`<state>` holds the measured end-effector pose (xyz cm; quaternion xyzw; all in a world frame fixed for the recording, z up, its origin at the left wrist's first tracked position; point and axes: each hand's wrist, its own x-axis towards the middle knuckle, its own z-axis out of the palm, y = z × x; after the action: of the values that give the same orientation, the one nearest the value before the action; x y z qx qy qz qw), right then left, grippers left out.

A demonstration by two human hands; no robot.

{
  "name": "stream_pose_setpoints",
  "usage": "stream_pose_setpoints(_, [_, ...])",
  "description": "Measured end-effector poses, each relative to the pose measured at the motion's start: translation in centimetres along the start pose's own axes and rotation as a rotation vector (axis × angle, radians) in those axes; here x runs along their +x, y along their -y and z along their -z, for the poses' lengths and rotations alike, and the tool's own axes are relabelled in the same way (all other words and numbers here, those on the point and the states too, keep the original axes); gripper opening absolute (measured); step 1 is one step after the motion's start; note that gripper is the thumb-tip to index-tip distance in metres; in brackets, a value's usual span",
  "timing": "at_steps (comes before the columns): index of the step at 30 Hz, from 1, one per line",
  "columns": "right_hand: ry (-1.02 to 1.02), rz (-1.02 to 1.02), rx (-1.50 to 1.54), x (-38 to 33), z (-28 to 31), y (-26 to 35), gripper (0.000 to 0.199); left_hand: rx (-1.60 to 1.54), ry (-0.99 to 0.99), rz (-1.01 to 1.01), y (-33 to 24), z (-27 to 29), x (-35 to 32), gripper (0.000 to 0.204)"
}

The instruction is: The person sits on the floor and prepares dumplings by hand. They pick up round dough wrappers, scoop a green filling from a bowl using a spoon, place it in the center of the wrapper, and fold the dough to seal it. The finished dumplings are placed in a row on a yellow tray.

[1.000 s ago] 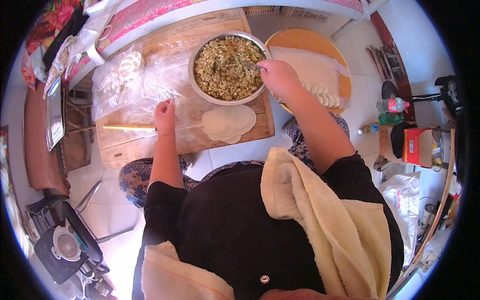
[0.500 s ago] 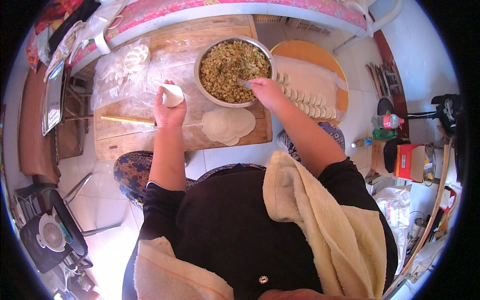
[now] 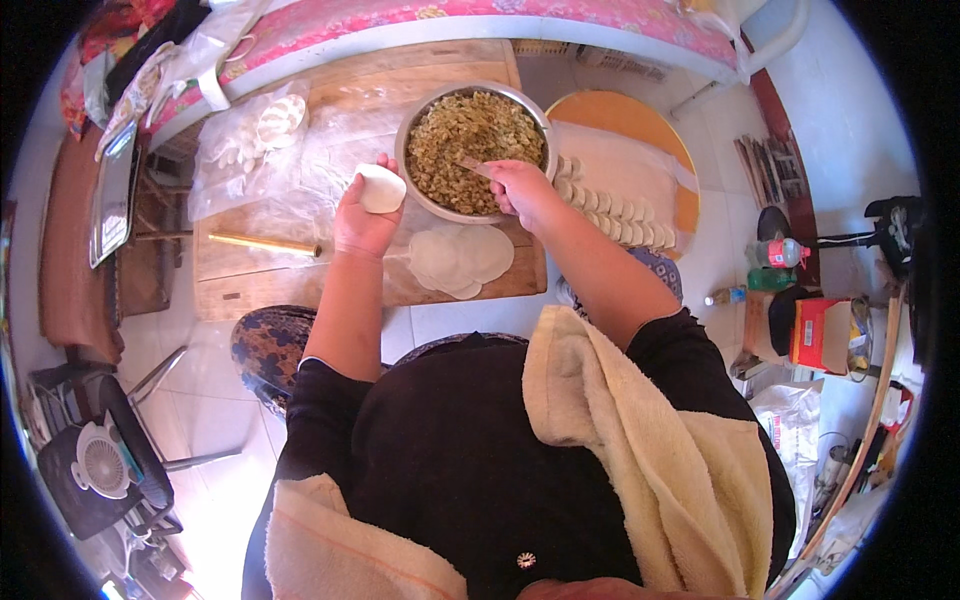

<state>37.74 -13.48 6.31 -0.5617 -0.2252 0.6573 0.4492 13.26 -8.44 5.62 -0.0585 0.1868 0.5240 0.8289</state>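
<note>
My left hand (image 3: 364,215) holds a round white dough wrapper (image 3: 381,188) cupped in its fingers, just left of a metal bowl (image 3: 414,193) of chopped greenish-brown filling (image 3: 463,135). My right hand (image 3: 520,188) grips a thin stick-like scoop (image 3: 470,165) whose tip rests in the filling at the bowl's near side. A small stack of flat round wrappers (image 3: 460,259) lies on the wooden board (image 3: 250,290) below the bowl, between my two forearms.
Rows of folded dumplings (image 3: 610,205) sit on a cloth over a round orange tray (image 3: 620,118) at the right. A rolling pin (image 3: 265,244) lies on the board's left. Clear plastic bags with dough pieces (image 3: 270,125) lie behind. A stool (image 3: 268,345) and a small fan (image 3: 100,465) stand on the floor.
My left hand picked a wrapper off the board and lifted it beside the bowl. My right hand moved from the bowl's right rim toward its near side with the scoop.
</note>
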Motion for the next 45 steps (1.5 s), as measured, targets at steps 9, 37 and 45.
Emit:
stream_pose_setpoints(9, [0.033, -0.06, 0.082, -0.8, 1.6, 0.2, 0.031, 0.163, -0.172, -0.035, 2.7, -0.6, 1.5, 0.037])
stream_pose_setpoints(37, [-0.127, 0.874, -0.966, -8.7, 0.5, 1.6, 0.029, 0.072, -0.144, 0.045, 7.6, -3.2, 4.9, 0.051])
stream_pose_setpoints(45, [-0.014, 0.113, 0.153, -6.3, -0.1, 0.0, 0.017, 0.024, -0.004, 0.135, 8.8, -4.7, 2.9, 0.069])
